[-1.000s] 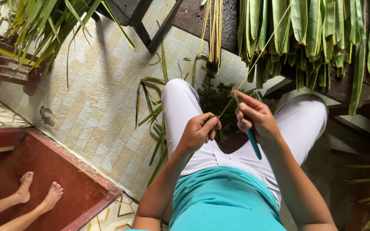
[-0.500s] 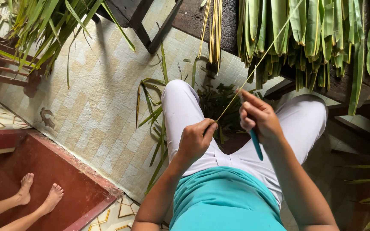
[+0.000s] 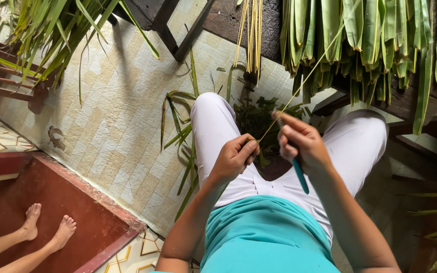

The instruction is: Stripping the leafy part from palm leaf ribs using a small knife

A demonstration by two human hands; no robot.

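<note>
L hand (image 3: 233, 159): I see it centre frame, fingers curled tight, thumb and forefinger pinched on lower end of a thin yellowish leaf rib (image 3: 304, 78).
Leaf rib: runs from L pinch diagonally up-right, past R fingertips, toward upper right of frame, crossing in front of the hanging leaves.
R hand (image 3: 299, 141): just right of L hand, slightly higher; fingers closed round a teal-handled tool (image 3: 299, 174), fingertips at the rib. Handle sticks out below the palm, pointing down-right. Blade end hidden by fingers; can't tell its shape.
Hands, relation: near each other, apart, joined only by the rib.
Lap: both hands above white trousers (image 3: 213, 126), knees spread; teal shirt (image 3: 264, 237) at bottom centre.
Scraps: dark green leaf offcuts (image 3: 256, 119) on floor between the knees.
Upper right: bunch of broad green leaf strips (image 3: 365, 40) hanging over a dark wooden bench (image 3: 228, 20).
Upper centre: bundle of stripped yellow ribs (image 3: 251, 33) hanging off same bench.
Upper left: loose long green fronds (image 3: 51, 30) over a wooden frame.
Floor: pale tiled floor (image 3: 112, 126); a few stray leaves by the left-of-frame knee.
Lower left: another person's bare feet (image 3: 46, 227) on a red step.
</note>
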